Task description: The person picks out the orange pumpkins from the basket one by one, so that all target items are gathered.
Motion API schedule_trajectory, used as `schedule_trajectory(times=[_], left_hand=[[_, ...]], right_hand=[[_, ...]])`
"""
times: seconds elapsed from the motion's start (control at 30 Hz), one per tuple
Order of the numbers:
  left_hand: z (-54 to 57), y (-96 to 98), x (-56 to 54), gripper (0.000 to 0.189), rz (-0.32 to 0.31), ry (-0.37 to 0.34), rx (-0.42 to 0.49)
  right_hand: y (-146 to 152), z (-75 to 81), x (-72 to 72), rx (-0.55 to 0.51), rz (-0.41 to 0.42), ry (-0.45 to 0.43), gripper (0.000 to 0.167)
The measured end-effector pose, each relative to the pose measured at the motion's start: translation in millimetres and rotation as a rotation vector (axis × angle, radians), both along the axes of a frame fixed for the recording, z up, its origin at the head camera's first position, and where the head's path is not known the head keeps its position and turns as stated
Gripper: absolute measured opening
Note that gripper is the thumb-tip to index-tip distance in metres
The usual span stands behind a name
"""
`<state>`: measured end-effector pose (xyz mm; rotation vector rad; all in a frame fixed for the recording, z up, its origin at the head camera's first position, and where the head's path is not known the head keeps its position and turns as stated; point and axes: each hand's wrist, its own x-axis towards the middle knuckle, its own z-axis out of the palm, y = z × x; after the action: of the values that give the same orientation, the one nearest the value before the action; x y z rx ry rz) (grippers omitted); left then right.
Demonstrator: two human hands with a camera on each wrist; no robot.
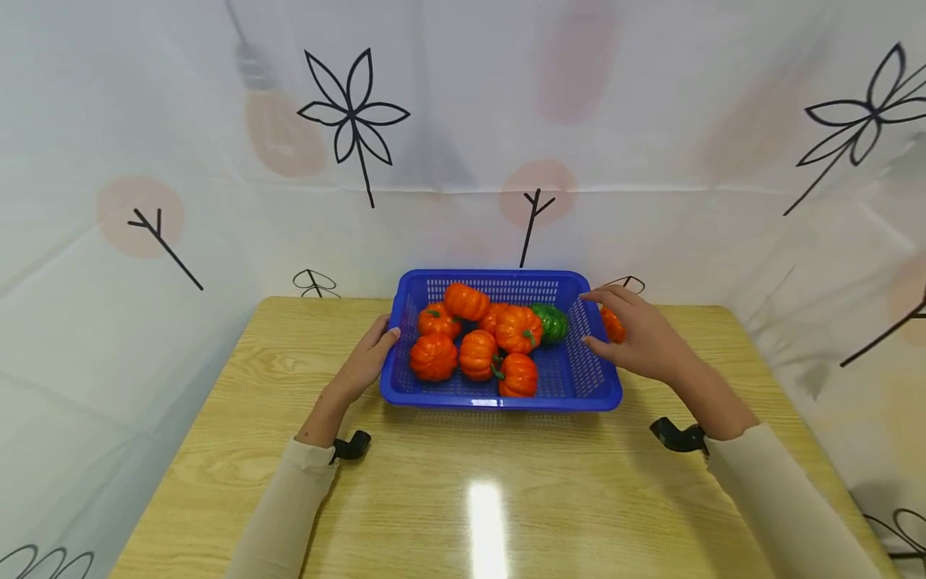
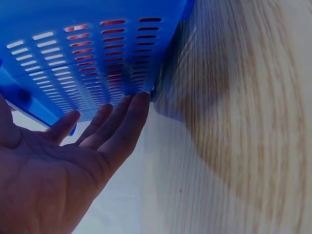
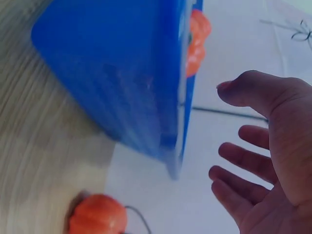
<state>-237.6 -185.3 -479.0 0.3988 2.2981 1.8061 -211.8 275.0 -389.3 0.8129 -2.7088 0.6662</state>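
A blue plastic basket (image 1: 499, 403) on the table holds several small orange pumpkins (image 1: 433, 357) and one dark green pumpkin (image 1: 551, 323). My left hand (image 1: 367, 362) grips the basket's left side, thumb at the rim; the left wrist view shows its fingers (image 2: 124, 129) against the slotted outer wall. At the right rim, my right hand (image 1: 640, 336) hovers with thumb and fingers spread, holding nothing; in the right wrist view it stands apart from the basket (image 3: 112, 73). Another orange pumpkin (image 1: 612, 325) lies outside the basket, partly hidden by the right hand.
The wooden table (image 1: 427, 498) extends in front of the basket and to both sides. A white cloth (image 1: 448, 161) with printed plants hangs behind the table and along its sides. A black wrist mount (image 1: 678, 435) sticks out by the right sleeve, another mount (image 1: 353, 445) by the left.
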Motion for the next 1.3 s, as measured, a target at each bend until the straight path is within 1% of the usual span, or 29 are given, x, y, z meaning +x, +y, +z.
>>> schedule_trajectory(times=[0.13, 0.23, 0.37, 0.6, 0.73, 0.87, 1.03, 1.2, 1.3], left_hand=[[-1.0, -0.8, 0.9, 0.054, -0.001, 0.001, -0.002], [-1.0, -0.9, 1.1, 0.054, -0.009, 0.005, -0.001], [-0.7, -1.0, 1.4, 0.055, -0.016, 0.006, 0.003], [1.4, -0.6, 2.6, 0.057, -0.01, -0.014, 0.003], [1.6, -0.9, 2.5, 0.056, -0.005, -0.014, -0.007], [2.0, -0.6, 2.5, 0.056, -0.003, -0.012, -0.007], [0.7, -0.4, 2.0, 0.057, -0.007, -0.009, -0.003], [0.9, -0.6, 2.6, 0.057, -0.013, -0.003, -0.001], [1.6, -0.5, 3.0, 0.057, -0.015, -0.001, -0.002]], right_hand=[[-13, 1.6, 7.3, 0.008, 0.045, 0.01, 0.063], [-22, 2.4, 11.6, 0.029, 0.087, -0.014, 0.063], [-35, 1.9, 13.6, 0.074, 0.15, -0.056, 0.061], [-50, -1.5, 11.4, 0.087, 0.257, -0.133, 0.059], [-58, -3.7, 9.0, 0.076, 0.293, -0.148, 0.055], [-66, -5.4, 6.7, 0.081, 0.331, -0.192, 0.054], [-74, -7.4, 5.0, 0.128, 0.371, -0.22, 0.055], [-80, -8.6, 2.7, 0.186, 0.392, -0.231, 0.052], [-83, -8.9, 0.6, 0.219, 0.408, -0.256, 0.052]])
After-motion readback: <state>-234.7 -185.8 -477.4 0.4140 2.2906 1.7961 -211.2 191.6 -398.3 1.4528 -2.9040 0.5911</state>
